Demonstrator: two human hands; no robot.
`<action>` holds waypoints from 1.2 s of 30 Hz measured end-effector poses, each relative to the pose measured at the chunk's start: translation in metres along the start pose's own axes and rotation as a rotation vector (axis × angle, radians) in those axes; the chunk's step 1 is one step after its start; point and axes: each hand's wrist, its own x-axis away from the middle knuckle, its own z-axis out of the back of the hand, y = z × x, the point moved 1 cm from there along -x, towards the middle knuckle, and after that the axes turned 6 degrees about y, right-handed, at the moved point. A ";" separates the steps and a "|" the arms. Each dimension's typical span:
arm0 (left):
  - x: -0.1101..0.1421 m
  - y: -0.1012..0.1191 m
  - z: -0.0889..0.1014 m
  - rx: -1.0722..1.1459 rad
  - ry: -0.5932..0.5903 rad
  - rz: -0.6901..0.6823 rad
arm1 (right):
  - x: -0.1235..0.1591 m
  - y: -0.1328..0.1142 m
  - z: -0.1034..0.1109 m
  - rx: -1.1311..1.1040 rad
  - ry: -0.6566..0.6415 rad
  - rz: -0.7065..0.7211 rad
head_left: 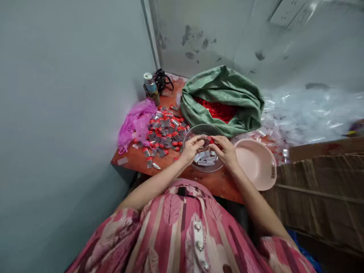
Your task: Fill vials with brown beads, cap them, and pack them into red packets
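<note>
My left hand [192,149] pinches a small clear container [206,141] with dark contents, over a round clear bowl [209,169]. My right hand [225,149] closes its fingertips on a red cap [211,140] at the container's right end. Whether the cap is fully seated is too small to tell. Below both hands, several silvery-white small pieces [206,159] lie in the bowl. To the left is a pile of small clear containers with red caps [166,131]. A green sack [196,96] behind the bowl stands open with red caps [217,109] inside.
A pink basin [253,161] is right of the bowl. Left on the orange-red table [129,163] are a pink plastic bag [136,121], a bottle [149,82] and a black cable [162,81]. Clear plastic [309,113] and cardboard [321,185] fill the right side. Walls stand left and behind.
</note>
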 end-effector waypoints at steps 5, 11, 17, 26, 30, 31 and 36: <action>-0.001 -0.002 0.005 -0.158 -0.054 -0.060 | -0.004 0.005 0.012 -0.048 -0.133 -0.133; -0.009 -0.006 0.021 -0.572 -0.082 -0.337 | -0.011 -0.006 0.027 -0.066 -0.092 -0.166; -0.009 -0.006 0.023 -0.732 -0.095 -0.396 | -0.012 -0.011 0.019 0.118 -0.187 0.133; -0.006 0.003 0.018 -0.758 -0.082 -0.417 | 0.003 -0.014 0.013 0.327 -0.178 0.285; -0.005 -0.003 0.015 -0.741 -0.065 -0.339 | 0.001 -0.010 0.013 0.444 -0.269 0.337; -0.005 -0.006 0.014 -0.727 -0.075 -0.299 | -0.003 -0.007 0.014 0.452 -0.320 0.339; -0.009 -0.015 0.004 -0.350 -0.063 0.017 | -0.024 0.008 0.015 0.110 -0.359 0.095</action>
